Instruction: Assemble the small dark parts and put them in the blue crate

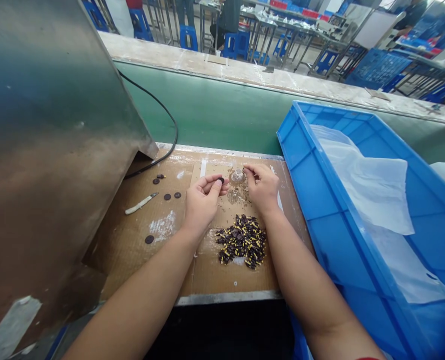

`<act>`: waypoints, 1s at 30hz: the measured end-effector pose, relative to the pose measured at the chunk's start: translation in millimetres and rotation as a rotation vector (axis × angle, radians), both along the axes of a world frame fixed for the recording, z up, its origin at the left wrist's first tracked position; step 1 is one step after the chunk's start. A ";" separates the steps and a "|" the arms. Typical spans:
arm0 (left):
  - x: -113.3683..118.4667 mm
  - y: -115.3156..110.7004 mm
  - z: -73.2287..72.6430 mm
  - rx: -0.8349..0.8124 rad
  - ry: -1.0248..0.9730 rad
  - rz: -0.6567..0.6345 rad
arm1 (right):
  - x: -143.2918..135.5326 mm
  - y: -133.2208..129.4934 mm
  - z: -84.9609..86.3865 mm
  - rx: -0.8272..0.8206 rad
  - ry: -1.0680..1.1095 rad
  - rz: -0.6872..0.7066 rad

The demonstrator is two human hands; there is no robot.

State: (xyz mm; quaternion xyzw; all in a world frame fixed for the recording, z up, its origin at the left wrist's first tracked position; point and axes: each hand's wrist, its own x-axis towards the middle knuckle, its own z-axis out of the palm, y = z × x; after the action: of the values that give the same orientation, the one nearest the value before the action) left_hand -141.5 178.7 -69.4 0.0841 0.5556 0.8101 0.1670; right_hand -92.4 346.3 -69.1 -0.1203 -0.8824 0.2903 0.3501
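Between thumb and fingers, my left hand (204, 199) holds a black disc (220, 180). To its right, my right hand (263, 186) has thumb and index finger pinched together beside a small clear round piece (238, 175); whatever is in the pinch is too small to make out. Nearer to me on the cardboard lies a pile of small black pieces with yellow ends (243, 240). Several dark discs (167, 197) lie at the left, near a white-handled knife (141, 204). Small crumbs are scattered beneath my hands.
A large metal housing (49, 135) stands at the left, with a black cable (162, 106) curving behind the work surface. At the right is a blue crate (320, 200) with white plastic sheets (372, 190) in it. Beyond a green wall (214, 110) are tables, stools and people.
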 end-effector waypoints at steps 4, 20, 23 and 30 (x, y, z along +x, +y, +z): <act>0.0 -0.8 -0.6 -0.009 0.009 -0.003 | -0.4 -1.6 0.3 0.047 0.002 0.017; 5.7 2.1 -0.2 0.027 -0.102 -0.035 | 23.9 -31.2 15.7 -1.013 0.062 0.176; 6.7 2.0 -1.8 0.023 -0.035 -0.029 | 25.8 -43.6 20.0 -1.148 0.036 0.244; 7.1 -1.3 -0.3 -0.100 0.127 -0.060 | 24.8 -46.0 22.3 -1.276 0.079 0.265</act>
State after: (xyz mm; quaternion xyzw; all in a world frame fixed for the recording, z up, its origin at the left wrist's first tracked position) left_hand -134.5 177.4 -69.7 0.1432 0.6021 0.7691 0.1595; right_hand -67.6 300.3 -46.9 -0.1842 -0.5307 0.8019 0.2034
